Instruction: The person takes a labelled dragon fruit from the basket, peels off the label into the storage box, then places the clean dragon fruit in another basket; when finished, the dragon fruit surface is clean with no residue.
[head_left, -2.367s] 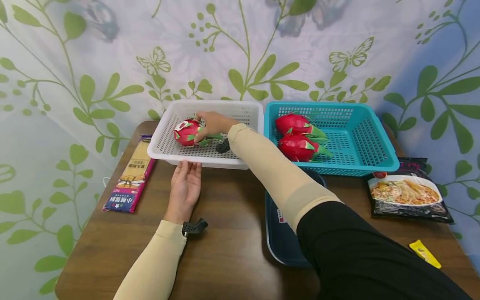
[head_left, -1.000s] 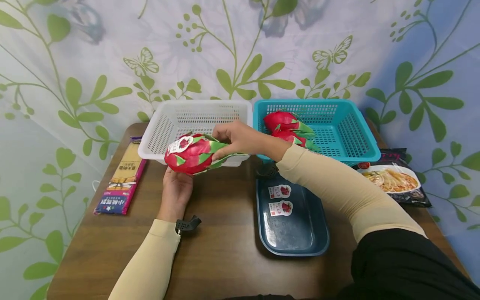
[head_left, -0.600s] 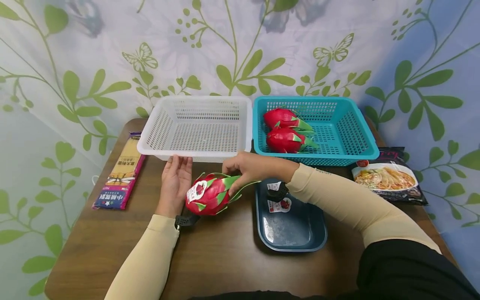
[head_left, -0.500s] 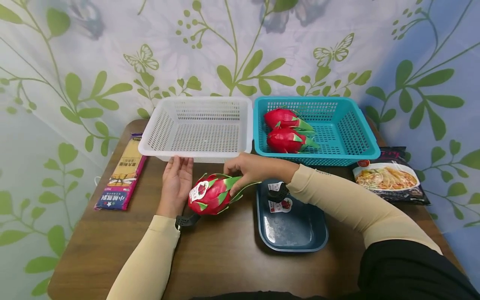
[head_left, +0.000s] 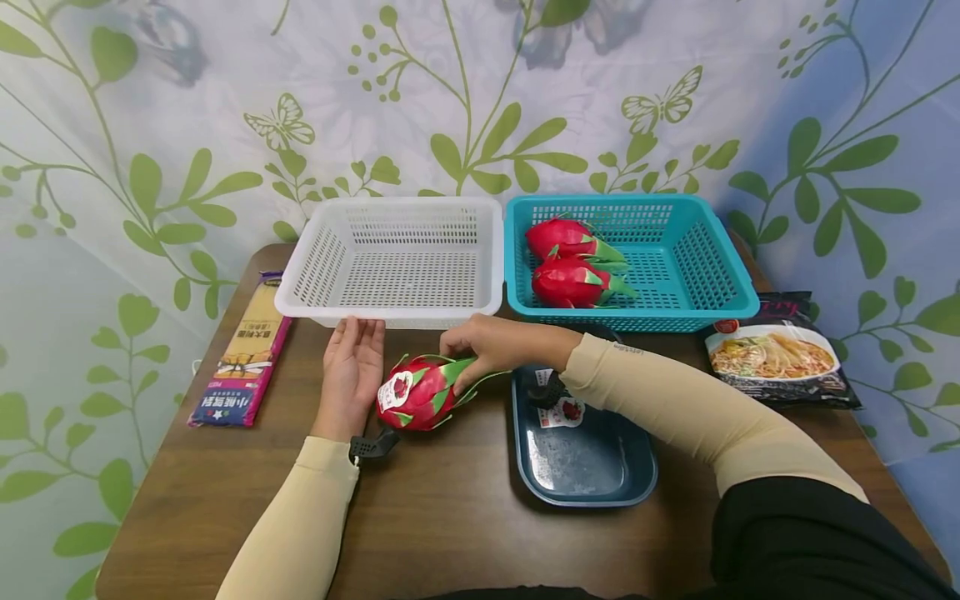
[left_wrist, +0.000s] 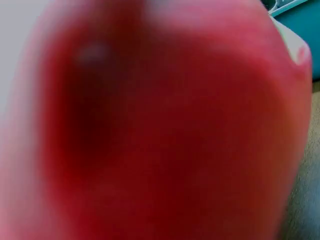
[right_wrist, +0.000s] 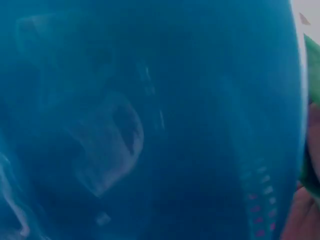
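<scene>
My right hand (head_left: 491, 346) grips a red dragon fruit (head_left: 420, 396) by its green, leafy end, in front of the white basket (head_left: 390, 317). A white round label shows on the fruit's left end. Whether the fruit touches the table cannot be told. Palm up, my left hand (head_left: 352, 371) has its fingers relaxed, fingertips at the basket's front rim. The fruit (left_wrist: 185, 125) fills the left wrist view, blurred and very close. In the right wrist view a blue tray (right_wrist: 190, 100) takes up most of the picture, with a bit of my right hand (right_wrist: 302, 215) at the edge.
Two more dragon fruits (head_left: 570, 282) lie in the left half of a turquoise basket (head_left: 637, 318). The dark blue tray (head_left: 585, 467) before it holds labels (head_left: 562, 412). A noodle packet (head_left: 776, 354) lies at right, a pasta packet (head_left: 243, 354) at left, on the wooden table (head_left: 450, 517).
My right hand has lifted the dragon fruit out of the white basket and brought it forward beside my left wrist. Over the last half second it hardly moves. The left hand stays at the rim.
</scene>
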